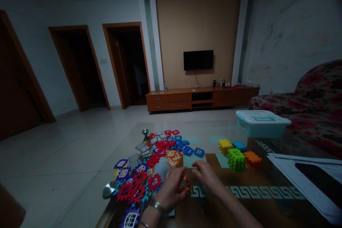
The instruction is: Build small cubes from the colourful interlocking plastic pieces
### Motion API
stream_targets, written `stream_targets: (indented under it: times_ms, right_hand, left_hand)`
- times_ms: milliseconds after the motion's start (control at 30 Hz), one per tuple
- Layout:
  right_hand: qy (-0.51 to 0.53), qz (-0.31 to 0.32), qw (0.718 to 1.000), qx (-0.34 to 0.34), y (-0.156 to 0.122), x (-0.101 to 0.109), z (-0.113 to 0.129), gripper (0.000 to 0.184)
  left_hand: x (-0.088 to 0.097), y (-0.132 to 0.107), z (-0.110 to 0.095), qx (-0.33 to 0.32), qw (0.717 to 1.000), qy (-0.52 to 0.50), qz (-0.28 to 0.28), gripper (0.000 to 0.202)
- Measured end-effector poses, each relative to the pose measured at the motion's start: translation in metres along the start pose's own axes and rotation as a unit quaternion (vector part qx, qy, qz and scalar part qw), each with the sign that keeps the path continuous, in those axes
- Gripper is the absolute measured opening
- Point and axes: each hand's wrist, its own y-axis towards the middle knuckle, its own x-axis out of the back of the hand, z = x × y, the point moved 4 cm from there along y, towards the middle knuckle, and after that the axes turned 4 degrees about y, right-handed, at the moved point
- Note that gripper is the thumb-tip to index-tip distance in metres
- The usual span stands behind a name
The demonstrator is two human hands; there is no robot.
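My left hand [172, 187], with a metal watch or bracelet at the wrist, is closed around orange notched-edge building tiles [186, 186] with white window-like inserts. How many it holds is hidden by the fingers. My right hand [205, 174] hovers just to the right, fingers bent and apart, with nothing visible in them. Left of my hands spreads a loose pile of similar tiles: red [155, 181], blue [187, 149], purple [124, 172] and grey [134, 158]. More orange tiles [173, 157] lie just beyond my left hand.
Yellow [224, 146], blue [239, 145], green [236, 160] and orange [252, 159] tile stacks stand on the glass table to the right. Behind them is a lidded turquoise box [262, 124]. Papers [288, 165] and a dark flat object [320, 181] lie at right.
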Motion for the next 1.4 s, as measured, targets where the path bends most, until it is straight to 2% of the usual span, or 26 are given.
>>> stream_targets:
  times_ms: [133, 233, 400, 567, 667, 733, 833, 933, 1067, 1133, 1233, 1333, 1400]
  right_hand:
    - [0.004, 0.003, 1.000, 0.013, 0.000, -0.007, 0.000, 0.027]
    - [0.007, -0.003, 1.000, 0.022, 0.002, -0.011, 0.000, 0.027]
    - [0.013, 0.000, 1.000, 0.026, 0.015, -0.024, 0.000, 0.031]
    - [0.016, 0.011, 0.998, 0.061, 0.033, -0.042, 0.011, 0.060]
    - [-0.008, 0.043, 0.995, 0.094, 0.037, -0.048, 0.021, 0.060]
    - [-0.039, 0.059, 0.992, 0.103, 0.036, -0.047, 0.026, 0.054]
    - [-0.082, 0.065, 0.990, 0.089, 0.032, -0.036, 0.030, 0.043]
    - [-0.139, 0.064, 0.987, 0.048, 0.025, -0.020, 0.028, 0.031]
    - [-0.166, 0.064, 0.984, 0.016, 0.015, -0.007, 0.018, 0.017]
    - [-0.148, 0.062, 0.987, 0.024, 0.013, -0.008, 0.013, 0.027]
    - [-0.089, 0.074, 0.992, 0.046, 0.015, -0.013, 0.005, 0.047]
    - [-0.066, 0.087, 0.993, 0.050, 0.016, -0.014, 0.000, 0.041]
    - [-0.088, 0.079, 0.992, 0.046, 0.014, -0.011, 0.000, 0.039]
  left_hand:
    - [-0.004, 0.001, 0.000, 0.054, 0.996, 0.044, 0.062, 0.096]
    - [-0.006, 0.002, -0.001, 0.079, 0.993, 0.044, 0.080, 0.098]
    - [-0.012, 0.006, 0.001, 0.085, 0.992, 0.060, 0.073, 0.087]
    - [-0.018, 0.007, 0.007, 0.086, 0.991, 0.072, 0.067, 0.089]
    - [-0.019, 0.005, 0.013, 0.071, 0.995, 0.039, 0.053, 0.091]
    - [-0.017, 0.004, 0.017, 0.049, 0.999, -0.001, 0.024, 0.083]
    - [-0.009, 0.007, 0.029, 0.035, 0.997, -0.031, -0.062, 0.052]
    - [-0.003, 0.011, 0.043, 0.060, 0.991, -0.005, -0.122, 0.047]
    - [-0.002, 0.013, 0.054, 0.111, 0.989, 0.062, -0.076, 0.064]
    - [0.001, 0.011, 0.052, 0.121, 0.986, 0.107, -0.051, 0.067]
    - [0.006, 0.007, 0.044, 0.124, 0.979, 0.152, -0.048, 0.052]
    - [0.010, 0.004, 0.039, 0.135, 0.975, 0.169, -0.058, 0.030]
    - [0.011, 0.003, 0.040, 0.146, 0.972, 0.176, -0.061, 0.031]
